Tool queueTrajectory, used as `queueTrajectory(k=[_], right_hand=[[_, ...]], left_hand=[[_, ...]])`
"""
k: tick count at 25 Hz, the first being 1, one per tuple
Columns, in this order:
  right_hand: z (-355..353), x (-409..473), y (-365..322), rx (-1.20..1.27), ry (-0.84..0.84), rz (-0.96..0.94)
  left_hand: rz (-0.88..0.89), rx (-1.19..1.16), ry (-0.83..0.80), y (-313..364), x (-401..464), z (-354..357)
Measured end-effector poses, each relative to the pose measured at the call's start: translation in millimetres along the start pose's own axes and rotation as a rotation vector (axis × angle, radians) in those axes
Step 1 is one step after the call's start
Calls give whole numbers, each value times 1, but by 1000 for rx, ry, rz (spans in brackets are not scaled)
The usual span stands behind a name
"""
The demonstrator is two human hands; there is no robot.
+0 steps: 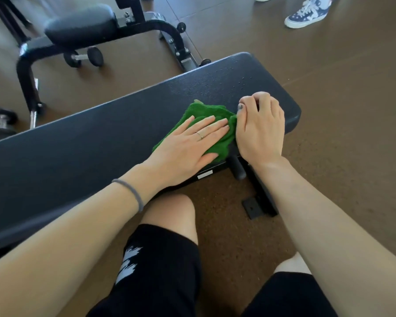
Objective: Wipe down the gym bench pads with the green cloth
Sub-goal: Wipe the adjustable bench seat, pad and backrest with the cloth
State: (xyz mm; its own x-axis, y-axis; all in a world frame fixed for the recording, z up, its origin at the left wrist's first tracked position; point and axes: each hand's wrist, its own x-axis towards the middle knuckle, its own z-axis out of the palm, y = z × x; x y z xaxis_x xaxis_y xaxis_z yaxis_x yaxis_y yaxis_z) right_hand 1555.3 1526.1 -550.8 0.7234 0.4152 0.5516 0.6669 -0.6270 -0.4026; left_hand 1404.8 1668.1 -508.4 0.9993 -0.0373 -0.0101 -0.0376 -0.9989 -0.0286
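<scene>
no readable text; white label (204,174) under bench pad (101,133), blank

cloth (215,115) on bench pad (78,145) (right end)

Both forearms are bare. The left hand (188,145) wears a thin ring (199,135) on one finger, and a grey hair tie (133,193) circles its wrist. The right hand (260,126) shows grey-painted nails. Below the tie, black shorts (160,271) carry a white jagged print (129,264).
</scene>
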Motion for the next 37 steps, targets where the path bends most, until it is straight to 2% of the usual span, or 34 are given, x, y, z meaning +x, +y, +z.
queueTrajectory(k=[5, 10, 13, 16, 17, 20, 22, 24, 27, 29, 31, 34, 35, 37], right_hand=[[-2, 2, -4, -38, -22, 75], [-3, 4, -7, -99, -91, 109], [-4, 15, -36, -122, -161, 221], [16, 10, -102, -88, -130, 97], [21, 5, -113, -68, -117, 83], [26, 4, -108, 34, -67, 150], [26, 6, -108, -2, -80, 154], [24, 6, -113, 17, -95, 139], [22, 3, -111, 31, -63, 122], [22, 0, -110, 28, -32, 104], [25, 2, -112, 12, -47, 95], [25, 6, -114, 7, -73, 119], [24, 5, -113, 6, -64, 129], [22, 3, -112, 26, -34, 142]], left_hand=[[-143, -35, -79, -33, -79, -9], [-316, -128, -72, -49, 6, -12], [-240, -122, -90, -48, -17, -12], [-164, -131, -70, -82, -79, -10], [-223, -116, -55, -108, -86, -10], [-555, -124, -45, -186, -61, -7], [-685, -150, -33, -193, -31, -4], [-654, -155, -9, -165, -24, -5], [-391, -81, 19, -96, -76, -3], [-307, -116, -39, -84, -91, -3], [-297, -150, -31, -105, -58, -6], [-411, -168, -48, -133, 17, -7], [-429, -171, -48, -130, 27, -6], [-351, -157, -35, -104, 12, -6]])
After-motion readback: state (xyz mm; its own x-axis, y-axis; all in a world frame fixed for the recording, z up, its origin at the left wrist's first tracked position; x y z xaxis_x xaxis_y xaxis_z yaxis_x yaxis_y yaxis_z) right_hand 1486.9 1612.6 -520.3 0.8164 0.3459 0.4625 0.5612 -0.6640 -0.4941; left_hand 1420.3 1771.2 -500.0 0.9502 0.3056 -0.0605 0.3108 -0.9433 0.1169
